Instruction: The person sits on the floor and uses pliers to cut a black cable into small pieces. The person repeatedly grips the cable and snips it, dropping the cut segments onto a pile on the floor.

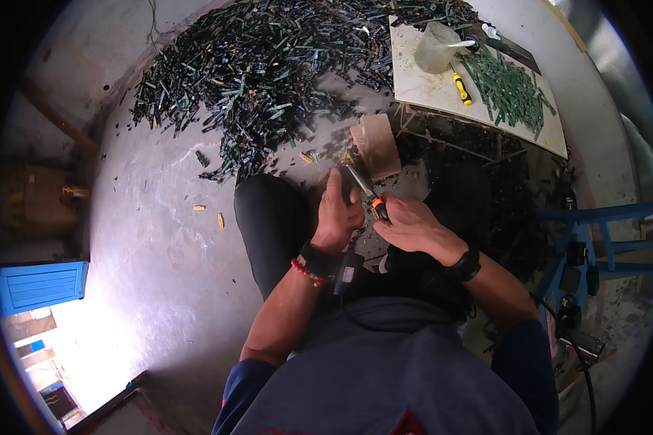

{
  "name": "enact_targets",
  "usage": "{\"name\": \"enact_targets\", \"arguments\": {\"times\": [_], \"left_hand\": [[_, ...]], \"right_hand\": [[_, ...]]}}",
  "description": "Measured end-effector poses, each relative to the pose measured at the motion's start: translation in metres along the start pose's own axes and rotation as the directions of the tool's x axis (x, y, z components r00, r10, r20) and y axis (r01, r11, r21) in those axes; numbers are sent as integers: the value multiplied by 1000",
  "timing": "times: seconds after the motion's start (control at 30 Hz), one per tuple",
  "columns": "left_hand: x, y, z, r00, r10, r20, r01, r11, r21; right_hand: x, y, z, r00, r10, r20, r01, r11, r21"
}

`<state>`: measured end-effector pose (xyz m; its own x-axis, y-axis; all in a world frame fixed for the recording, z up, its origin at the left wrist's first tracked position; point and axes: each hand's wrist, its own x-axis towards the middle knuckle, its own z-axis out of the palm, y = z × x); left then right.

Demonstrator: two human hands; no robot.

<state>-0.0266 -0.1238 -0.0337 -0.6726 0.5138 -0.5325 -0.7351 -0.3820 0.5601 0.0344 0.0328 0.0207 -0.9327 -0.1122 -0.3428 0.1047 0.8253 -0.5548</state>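
Observation:
My right hand [413,223] grips the black-and-orange handle of a metal-bladed hand tool [380,205]. Its blade slants up and left towards my left hand [337,209]. A small dark piece [347,182] is held between the raised thumb and curled fingers of that hand, close to the blade; its exact kind is too dark to tell. Both hands are between my knees, above the floor. Just beyond them, a brown cardboard-like block [380,145] lies tilted on the floor, with small yellow bits around it.
A large heap of dark and green strips [261,81] spreads ahead. At right, a low white-topped table [413,89] bears a plastic jug [435,48], a yellow-handled tool [462,89] and green circuit-board-like strips [509,92]. A blue stool [604,217] stands right; yellow pieces [221,220] lie left.

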Motion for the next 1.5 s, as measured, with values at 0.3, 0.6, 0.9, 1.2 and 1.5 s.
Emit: {"name": "enact_targets", "arguments": {"times": [0.3, 0.6, 0.9, 1.2, 1.5], "left_hand": [[1, -2, 1, 997, 35, -67, -31, 998, 56], [4, -6, 5, 988, 112, -109, -95, 984, 148], [12, -18, 5, 948, 300, -105, -267, 930, 253], [21, -28, 1, 865, 493, -90, -407, 797, 447], [17, -26, -1, 822, 569, -28, -444, 671, 593]], "right_hand": [[2, -13, 2, 993, 112, -44, -116, 988, -105], [3, -12, 4, 995, 93, -28, -95, 992, -81], [3, -14, 6, 992, 125, 8, -125, 992, -26], [3, -11, 14, 996, 90, 4, -90, 993, 78], [-1, -23, -5, 976, 24, 218, -138, 841, 523]]}}
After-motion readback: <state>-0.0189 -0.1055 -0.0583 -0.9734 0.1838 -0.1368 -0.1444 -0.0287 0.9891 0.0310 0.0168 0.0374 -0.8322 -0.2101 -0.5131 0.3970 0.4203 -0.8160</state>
